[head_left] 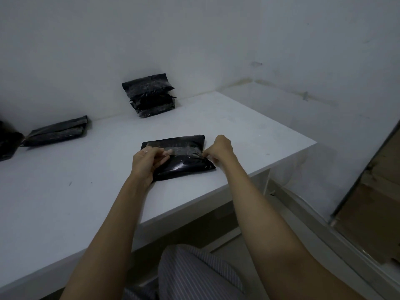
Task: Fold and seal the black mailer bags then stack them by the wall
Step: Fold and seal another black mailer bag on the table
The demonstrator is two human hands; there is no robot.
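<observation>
A folded black mailer bag (184, 165) lies on the white table (86, 202) near its right front edge, with a strip of clear tape (184, 150) across its top. My left hand (147, 163) holds the bag's left side, thumb and fingers pinching the tape's left end. My right hand (220, 148) pinches the bag's right edge at the tape's other end. A stack of sealed black bags (151, 96) stands against the back wall.
Two more black bags lie at the left: one (58, 132) by the wall, one (7, 141) cut off by the frame edge. The table's right edge drops to the floor. A cardboard-filled frame (372, 202) stands at the right.
</observation>
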